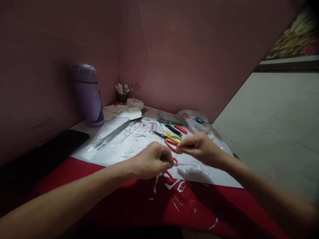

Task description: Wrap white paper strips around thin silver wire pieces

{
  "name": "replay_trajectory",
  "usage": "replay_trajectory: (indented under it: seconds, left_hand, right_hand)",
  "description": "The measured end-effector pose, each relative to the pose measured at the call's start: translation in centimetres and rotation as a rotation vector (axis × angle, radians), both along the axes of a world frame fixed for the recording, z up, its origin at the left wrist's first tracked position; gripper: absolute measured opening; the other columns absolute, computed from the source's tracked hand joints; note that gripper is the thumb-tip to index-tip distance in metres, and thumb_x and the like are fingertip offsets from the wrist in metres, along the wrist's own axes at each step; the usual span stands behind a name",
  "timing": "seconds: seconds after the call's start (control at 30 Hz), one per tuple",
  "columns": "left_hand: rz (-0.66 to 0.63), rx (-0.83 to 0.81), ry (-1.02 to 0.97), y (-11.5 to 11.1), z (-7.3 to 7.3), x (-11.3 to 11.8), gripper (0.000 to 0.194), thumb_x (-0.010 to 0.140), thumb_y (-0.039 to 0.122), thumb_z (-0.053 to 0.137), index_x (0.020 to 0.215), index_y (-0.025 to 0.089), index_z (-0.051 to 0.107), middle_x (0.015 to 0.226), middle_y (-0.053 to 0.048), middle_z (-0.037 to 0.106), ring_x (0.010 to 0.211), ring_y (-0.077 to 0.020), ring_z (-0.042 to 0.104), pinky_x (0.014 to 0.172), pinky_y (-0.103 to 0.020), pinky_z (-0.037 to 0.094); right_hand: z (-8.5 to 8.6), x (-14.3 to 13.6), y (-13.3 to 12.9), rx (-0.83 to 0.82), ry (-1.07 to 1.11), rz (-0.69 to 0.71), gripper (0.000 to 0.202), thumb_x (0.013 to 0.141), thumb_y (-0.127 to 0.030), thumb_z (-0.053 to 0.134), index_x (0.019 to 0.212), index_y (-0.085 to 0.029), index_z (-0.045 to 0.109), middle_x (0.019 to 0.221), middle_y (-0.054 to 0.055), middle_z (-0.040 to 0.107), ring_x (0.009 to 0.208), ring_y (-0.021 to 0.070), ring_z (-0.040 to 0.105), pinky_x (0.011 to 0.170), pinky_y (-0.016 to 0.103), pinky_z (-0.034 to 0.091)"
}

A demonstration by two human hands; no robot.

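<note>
My left hand is closed in a pinch above the white sheet. A thin pinkish strand runs to the right from its fingertips. My right hand is also pinched, a little higher and further right; what lies between its fingers is too small to make out. Just behind its fingertips are scissors or pliers with red and yellow handles. Red scissor-like loops show under my left hand, their blades hidden. White paper scraps lie in front, on the red cloth.
A bundle of thin metal wires lies on the white sheet. Pliers with green-black handles, a red-handled tool and a plastic bag stand behind. At left are a purple tumbler and a black flat object. Walls enclose the back.
</note>
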State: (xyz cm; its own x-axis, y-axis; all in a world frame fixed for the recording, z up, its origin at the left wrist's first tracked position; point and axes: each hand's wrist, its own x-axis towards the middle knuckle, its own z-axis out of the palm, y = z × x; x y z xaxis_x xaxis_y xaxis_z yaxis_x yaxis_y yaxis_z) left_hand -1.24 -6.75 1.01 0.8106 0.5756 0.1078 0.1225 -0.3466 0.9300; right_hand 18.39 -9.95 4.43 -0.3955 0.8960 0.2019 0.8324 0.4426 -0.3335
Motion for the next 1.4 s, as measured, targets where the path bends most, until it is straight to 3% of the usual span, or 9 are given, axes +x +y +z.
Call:
replay_trajectory:
  seconds: [0.23, 0.4, 0.57, 0.7, 0.87, 1.0, 1.1, 1.23, 1.4]
  left_hand:
    - [0.137, -0.135, -0.028, 0.7, -0.2, 0.4, 0.007, 0.064, 0.009, 0.053, 0.060, 0.012, 0.058, 0.052, 0.002, 0.052, 0.049, -0.0088, 0.048, 0.047, -0.021, 0.036]
    - [0.125, 0.021, 0.036, 0.2, -0.6, 0.5, 0.009, 0.064, 0.009, 0.053, 0.058, 0.011, 0.059, 0.054, 0.002, 0.053, 0.051, -0.0085, 0.045, 0.047, -0.020, 0.033]
    - [0.006, -0.115, -0.029, 0.1, -0.2, 0.3, 0.006, 0.069, 0.012, 0.055, 0.065, 0.011, 0.060, 0.055, 0.002, 0.055, 0.050, -0.0072, 0.047, 0.048, -0.020, 0.035]
    - [0.063, -0.238, -0.091, 0.5, 0.3, 0.2, 0.004, 0.067, 0.011, 0.059, 0.064, 0.011, 0.059, 0.050, 0.003, 0.054, 0.043, -0.0048, 0.043, 0.045, -0.019, 0.034]
    - [0.187, -0.175, -0.074, 0.8, 0.1, 0.4, 0.004, 0.067, 0.011, 0.058, 0.063, 0.011, 0.059, 0.049, 0.003, 0.053, 0.044, -0.0061, 0.045, 0.046, -0.019, 0.036]
    - [0.209, 0.028, -0.024, 0.7, -0.6, 0.5, 0.007, 0.067, 0.011, 0.055, 0.063, 0.011, 0.061, 0.055, 0.000, 0.057, 0.053, -0.0095, 0.051, 0.051, -0.021, 0.038]
    - [0.148, 0.123, 0.021, 0.4, -0.9, 0.4, 0.010, 0.068, 0.011, 0.054, 0.060, 0.011, 0.060, 0.056, 0.000, 0.056, 0.055, -0.0098, 0.050, 0.051, -0.021, 0.037]
    - [0.051, -0.069, -0.025, 0.1, -0.6, 0.4, 0.008, 0.071, 0.016, 0.057, 0.066, 0.011, 0.061, 0.057, 0.000, 0.058, 0.054, -0.0094, 0.052, 0.051, -0.021, 0.039]
    - [0.137, -0.170, -0.097, 0.5, 0.1, 0.4, 0.006, 0.068, 0.013, 0.059, 0.063, 0.011, 0.059, 0.048, 0.004, 0.053, 0.043, -0.0056, 0.044, 0.047, -0.019, 0.036]
  right_hand:
    - [-4.7, -2.3, -5.6, -0.011, 0.026, 0.096, 0.024, 0.083, -0.012, 0.047, 0.074, -0.015, 0.069, 0.055, 0.000, 0.059, 0.049, 0.0096, 0.049, 0.049, 0.022, 0.032]
    - [-0.7, -5.1, -5.6, 0.337, -0.274, 0.178, 0.025, 0.075, -0.005, 0.045, 0.063, -0.015, 0.065, 0.049, 0.000, 0.055, 0.041, 0.0088, 0.039, 0.043, 0.026, 0.019]
    - [1.9, -2.1, -0.3, 0.088, 0.024, 0.007, 0.016, 0.076, -0.016, 0.057, 0.070, -0.015, 0.071, 0.058, 0.003, 0.064, 0.052, 0.0112, 0.052, 0.048, 0.024, 0.032]
    - [-1.6, -0.4, 0.2, -0.208, 0.360, -0.078, 0.019, 0.077, -0.027, 0.060, 0.075, -0.012, 0.072, 0.060, 0.003, 0.065, 0.053, 0.0121, 0.053, 0.048, 0.023, 0.037]
    - [-4.6, -2.9, -4.5, -0.100, 0.160, 0.025, 0.028, 0.085, -0.016, 0.046, 0.066, -0.014, 0.067, 0.054, 0.000, 0.059, 0.048, 0.0097, 0.048, 0.048, 0.022, 0.032]
    - [-2.2, -5.3, -5.9, 0.232, -0.218, 0.106, 0.021, 0.075, -0.005, 0.048, 0.062, -0.014, 0.062, 0.052, 0.001, 0.057, 0.043, 0.0098, 0.041, 0.045, 0.026, 0.023]
    - [0.8, -5.2, -4.0, 0.250, -0.334, 0.112, 0.018, 0.070, -0.004, 0.051, 0.063, -0.013, 0.066, 0.053, 0.002, 0.059, 0.043, 0.0105, 0.044, 0.045, 0.027, 0.021]
    - [2.1, -2.4, 0.1, -0.083, 0.141, 0.018, 0.013, 0.075, -0.018, 0.060, 0.070, -0.016, 0.072, 0.058, 0.002, 0.064, 0.051, 0.0110, 0.051, 0.048, 0.023, 0.033]
    - [-2.7, -0.5, 0.6, -0.393, 0.553, -0.105, 0.014, 0.071, -0.028, 0.066, 0.070, -0.015, 0.073, 0.052, -0.001, 0.059, 0.045, 0.0090, 0.045, 0.044, 0.022, 0.031]
